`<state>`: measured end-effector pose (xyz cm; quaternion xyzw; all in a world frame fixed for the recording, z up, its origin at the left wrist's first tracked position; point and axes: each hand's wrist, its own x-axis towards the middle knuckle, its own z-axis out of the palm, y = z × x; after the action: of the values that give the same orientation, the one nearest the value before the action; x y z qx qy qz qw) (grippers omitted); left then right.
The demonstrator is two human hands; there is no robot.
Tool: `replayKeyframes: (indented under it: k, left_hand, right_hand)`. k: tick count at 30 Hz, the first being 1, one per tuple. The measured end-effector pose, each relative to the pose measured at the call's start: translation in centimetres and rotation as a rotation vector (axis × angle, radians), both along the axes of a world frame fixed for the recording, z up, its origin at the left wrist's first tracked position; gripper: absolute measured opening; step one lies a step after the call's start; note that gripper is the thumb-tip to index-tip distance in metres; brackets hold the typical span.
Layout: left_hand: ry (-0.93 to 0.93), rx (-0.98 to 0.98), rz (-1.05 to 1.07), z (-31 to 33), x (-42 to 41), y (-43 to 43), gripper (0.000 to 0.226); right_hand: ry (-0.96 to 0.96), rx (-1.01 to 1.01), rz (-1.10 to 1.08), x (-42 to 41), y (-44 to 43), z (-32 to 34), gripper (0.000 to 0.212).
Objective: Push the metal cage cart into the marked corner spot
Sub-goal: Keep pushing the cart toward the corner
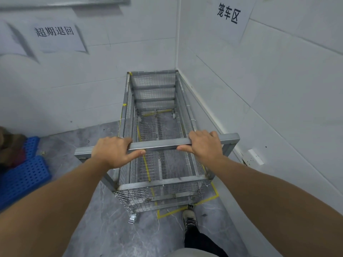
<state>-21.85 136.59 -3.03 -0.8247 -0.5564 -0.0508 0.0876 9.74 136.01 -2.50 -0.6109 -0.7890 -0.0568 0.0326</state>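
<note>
A person's left hand (113,152) and right hand (204,144), both closed around the push bar (159,144), steer one metal cage cart (157,130) lengthwise into the corner. It sits just beside the right wall (259,89), straddling the yellow floor tape (207,198); open floor lies left, before two blue pallets (22,175).
</note>
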Motion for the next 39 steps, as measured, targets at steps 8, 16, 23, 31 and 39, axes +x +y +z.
replayKeyframes:
  k: [8, 16, 23, 31, 39]
  left_hand:
    - [-0.041, -0.037, 0.0, -0.2, -0.2, 0.4, 0.075]
    - [-0.049, -0.068, -0.004, 0.1, -0.1, 0.3, 0.071]
    - [-0.03, -0.057, 0.011, 0.0, -0.1, 0.2, 0.073]
    - [-0.037, -0.048, 0.002, 0.0, 0.1, 0.1, 0.076]
    - [-0.025, -0.064, 0.002, 0.0, 0.1, 0.1, 0.079]
  right_hand:
    - [0.033, -0.025, -0.002, -0.2, -0.1, 0.2, 0.077]
    - [0.001, 0.015, -0.032, -0.4, -0.2, -0.1, 0.08]
    - [-0.001, 0.087, -0.02, -0.3, -0.1, -0.9, 0.085]
    - [-0.02, 0.0, -0.087, -0.8, -0.1, 0.2, 0.086]
    - [0.03, 0.046, -0.097, -3.9, -1.0, -0.6, 0.086]
